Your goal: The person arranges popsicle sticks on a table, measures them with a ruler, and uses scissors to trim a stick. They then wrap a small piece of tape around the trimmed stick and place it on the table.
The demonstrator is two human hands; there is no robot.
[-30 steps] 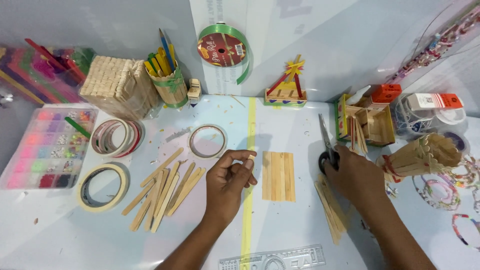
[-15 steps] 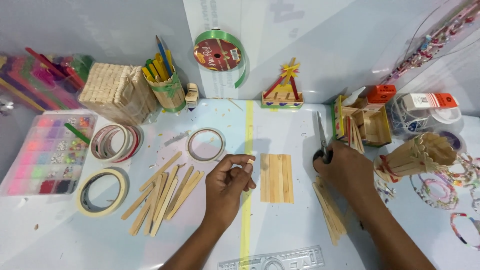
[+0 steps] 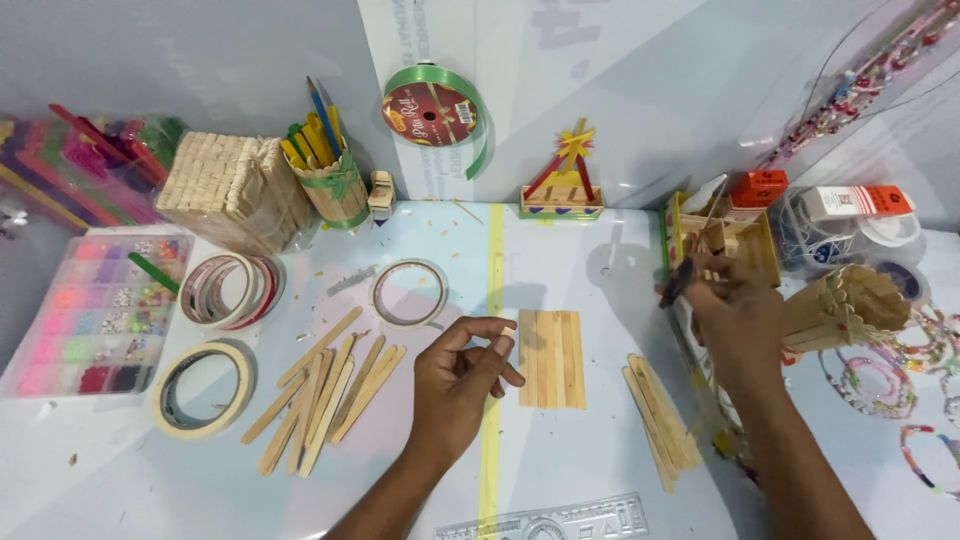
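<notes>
Left hand [image 3: 455,380] hovered half-curled and empty, its fingertips just beside the stick panel [image 3: 551,358], which lay flat on the table [image 3: 560,470] right of the yellow line [image 3: 491,300]. Right hand [image 3: 735,315] was closed around scissors [image 3: 690,262] above the box [image 3: 745,240]. Loose sticks [image 3: 325,390] lay left.

- The left hand [image 3: 455,385] is bare: no glove, ring or watch shows.
- The right hand [image 3: 738,318] is likewise bare.
- Both forearms are uncovered; no sleeve reaches into view.
</notes>
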